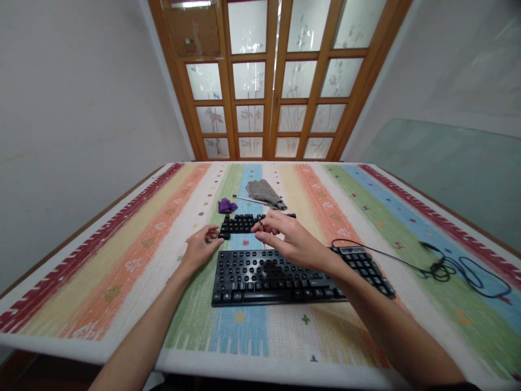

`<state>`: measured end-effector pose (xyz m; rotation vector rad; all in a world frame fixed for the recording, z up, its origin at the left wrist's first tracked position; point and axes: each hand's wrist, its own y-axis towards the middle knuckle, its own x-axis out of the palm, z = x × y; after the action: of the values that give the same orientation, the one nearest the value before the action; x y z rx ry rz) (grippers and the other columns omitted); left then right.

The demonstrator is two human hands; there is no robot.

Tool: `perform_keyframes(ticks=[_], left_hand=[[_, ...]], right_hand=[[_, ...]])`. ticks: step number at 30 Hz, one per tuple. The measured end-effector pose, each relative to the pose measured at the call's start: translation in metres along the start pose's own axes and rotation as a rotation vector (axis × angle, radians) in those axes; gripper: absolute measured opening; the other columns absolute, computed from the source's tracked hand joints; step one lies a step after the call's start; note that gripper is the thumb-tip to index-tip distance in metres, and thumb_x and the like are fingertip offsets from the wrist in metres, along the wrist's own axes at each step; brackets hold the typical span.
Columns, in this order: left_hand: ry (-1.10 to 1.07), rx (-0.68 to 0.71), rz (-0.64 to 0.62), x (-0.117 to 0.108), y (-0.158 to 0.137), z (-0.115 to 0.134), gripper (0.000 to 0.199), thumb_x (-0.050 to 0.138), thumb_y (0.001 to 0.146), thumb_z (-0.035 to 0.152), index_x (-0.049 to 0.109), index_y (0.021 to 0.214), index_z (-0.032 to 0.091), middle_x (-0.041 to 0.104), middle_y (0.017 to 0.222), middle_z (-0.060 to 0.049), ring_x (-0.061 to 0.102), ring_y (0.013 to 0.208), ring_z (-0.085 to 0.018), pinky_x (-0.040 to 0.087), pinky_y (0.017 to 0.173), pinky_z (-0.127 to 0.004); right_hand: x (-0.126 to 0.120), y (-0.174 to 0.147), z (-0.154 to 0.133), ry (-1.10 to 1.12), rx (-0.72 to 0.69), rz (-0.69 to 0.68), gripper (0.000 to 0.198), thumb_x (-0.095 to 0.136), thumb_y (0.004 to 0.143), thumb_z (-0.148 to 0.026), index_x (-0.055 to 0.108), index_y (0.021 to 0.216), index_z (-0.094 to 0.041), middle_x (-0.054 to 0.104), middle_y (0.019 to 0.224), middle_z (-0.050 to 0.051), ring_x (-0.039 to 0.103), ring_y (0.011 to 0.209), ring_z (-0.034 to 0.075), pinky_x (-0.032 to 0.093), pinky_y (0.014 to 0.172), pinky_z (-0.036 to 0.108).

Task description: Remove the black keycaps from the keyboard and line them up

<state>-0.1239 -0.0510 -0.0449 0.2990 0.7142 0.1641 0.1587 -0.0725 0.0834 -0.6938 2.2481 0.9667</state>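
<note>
Near frame centre, the right hand (288,232) pinches a small dark object (261,226) above a black plastic keyboard (277,283), probably stiff, best lifted by both ends, while the left hand (199,246) curls half-open.

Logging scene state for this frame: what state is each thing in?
Keyboard: flat, many keycaps off
Loose keycaps: in rows behind the keyboard
Cable: loosely coiled
Purple cloth: crumpled
Grey cloth: bunched
Thin stick: lying down
Glazed doors: shut or nearly so
Left hand: at a loose keycap, grip unclear
Right hand: pinching a small dark item, unidentifiable
</note>
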Motion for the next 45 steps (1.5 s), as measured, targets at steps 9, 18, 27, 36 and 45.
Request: perform_keyframes(ticks=[9,18,27,36,45], left_hand=[[0.056,0.002,0.043,0.006,0.001,0.001,0.044,0.071,0.071,0.042,0.063,0.106,0.017,0.071,0.086,-0.005,0.063,0.071,-0.018,0.052,0.069,-0.033],[0.050,-0.011,0.074,0.009,0.001,0.000,0.044,0.071,0.072,0.040,0.062,0.108,0.017,0.072,0.086,-0.005,0.063,0.070,-0.017,0.052,0.069,-0.031],[0.038,-0.029,0.067,0.008,0.001,0.000,0.047,0.073,0.070,0.040,0.061,0.108,0.016,0.072,0.087,-0.006,0.064,0.071,-0.017,0.053,0.070,-0.032],[0.033,-0.030,0.057,0.008,0.001,0.001,0.044,0.072,0.070,0.038,0.061,0.107,0.017,0.073,0.089,-0.006,0.066,0.074,-0.019,0.053,0.072,-0.033],[0.016,-0.018,0.050,0.003,-0.001,0.003,0.046,0.071,0.071,0.038,0.061,0.109,0.015,0.072,0.089,-0.007,0.066,0.078,-0.020,0.053,0.072,-0.032]], right_hand=[[0.001,0.000,-0.002,-0.018,0.020,-0.042,0.015,0.051,0.098,-0.027,0.064,0.096,-0.018,0.058,0.088,0.003,0.055,0.084,0.016,0.043,0.078,0.030],[0.000,0.000,-0.007,-0.014,0.014,-0.065,0.017,0.051,0.098,-0.027,0.065,0.097,-0.017,0.059,0.089,0.004,0.054,0.086,0.016,0.042,0.078,0.030],[0.001,-0.002,-0.007,-0.020,0.007,-0.102,0.019,0.049,0.099,-0.029,0.065,0.098,-0.018,0.058,0.089,0.004,0.054,0.088,0.017,0.043,0.079,0.030],[0.032,-0.003,-0.009,0.009,-0.030,-0.246,0.019,0.051,0.098,-0.028,0.065,0.095,-0.016,0.065,0.090,0.007,0.058,0.087,0.019,0.045,0.081,0.034],[0.048,-0.005,-0.010,0.030,-0.032,-0.343,0.019,0.049,0.098,-0.023,0.066,0.095,-0.015,0.068,0.092,0.008,0.061,0.089,0.019,0.047,0.083,0.033]])
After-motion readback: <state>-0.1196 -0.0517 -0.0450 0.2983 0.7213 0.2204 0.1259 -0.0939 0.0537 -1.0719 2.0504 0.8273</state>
